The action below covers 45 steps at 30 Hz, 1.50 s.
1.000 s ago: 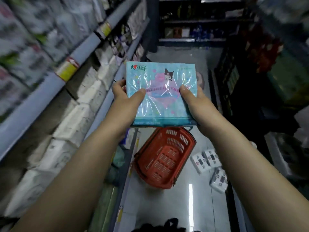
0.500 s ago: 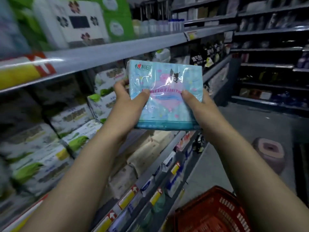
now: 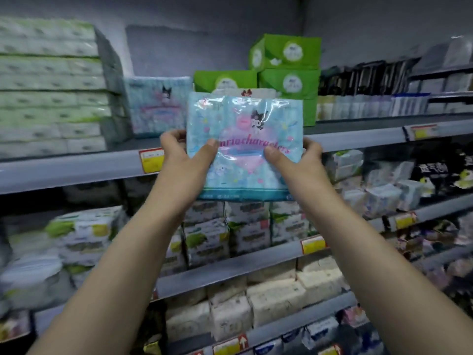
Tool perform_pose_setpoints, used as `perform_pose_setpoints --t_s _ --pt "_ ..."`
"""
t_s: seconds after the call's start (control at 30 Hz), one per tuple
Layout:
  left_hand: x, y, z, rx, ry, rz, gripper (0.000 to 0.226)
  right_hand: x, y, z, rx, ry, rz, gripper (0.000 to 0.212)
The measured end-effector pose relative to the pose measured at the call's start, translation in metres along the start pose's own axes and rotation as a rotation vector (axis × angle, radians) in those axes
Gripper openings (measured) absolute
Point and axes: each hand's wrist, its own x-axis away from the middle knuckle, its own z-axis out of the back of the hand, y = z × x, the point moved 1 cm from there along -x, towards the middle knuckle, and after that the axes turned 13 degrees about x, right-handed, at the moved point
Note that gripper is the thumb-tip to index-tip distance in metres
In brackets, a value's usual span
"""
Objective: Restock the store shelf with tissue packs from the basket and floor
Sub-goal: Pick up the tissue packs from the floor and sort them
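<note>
The blue tissue pack (image 3: pixel 243 149), pinched at its sides between thumb and curled fingers of the left hand (image 3: pixel 184 155) and right hand (image 3: pixel 294 160), has risen from above the basket to frame centre before the top shelf (image 3: pixel 76 170), right of a matching pack (image 3: pixel 158 108), so placement appears imminent.

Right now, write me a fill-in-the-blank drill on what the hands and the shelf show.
The left hand and right hand grip one pack, coloured ____.
The stacked boxes on the shelf behind it are ____.
A matching pack stands on that shelf to the boxes' ____.
Missing words: blue; green; left.
</note>
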Motion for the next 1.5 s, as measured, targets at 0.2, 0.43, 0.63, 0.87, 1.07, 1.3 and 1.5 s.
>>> perform_pose_setpoints --t_s 0.2,0.43,0.63,0.87,1.07,1.3,1.5 --pt "-0.019 0.026 0.04 -0.214 0.097 -0.164 0.03 -0.023 -0.039 -0.039 -0.018 -0.011 0.13 0.059" --pt "-0.082 0.053 0.076 -0.638 0.221 -0.233 0.048 -0.083 -0.091 -0.096 0.035 0.024 0.33 0.058" --pt "-0.114 0.038 0.089 -0.882 -0.06 0.003 0.049 -0.136 -0.075 -0.133 0.541 -0.163 0.227 0.076" --pt "-0.123 0.026 0.1 -0.853 -0.105 0.013 0.046 -0.142 -0.076 -0.114 0.725 -0.278 0.214 0.076" --pt "-0.132 0.033 0.088 -1.154 -0.27 0.102 0.039 -0.144 -0.076 -0.135 0.811 -0.205 0.231 0.075" --pt "-0.159 0.027 0.072 -1.426 -0.336 0.175 0.035 -0.161 -0.077 -0.164 0.984 -0.306 0.356 0.027" --pt "-0.19 -0.007 0.066 -1.677 -0.368 0.377 0.048 -0.176 -0.071 -0.182 0.958 -0.383 0.34 0.028"
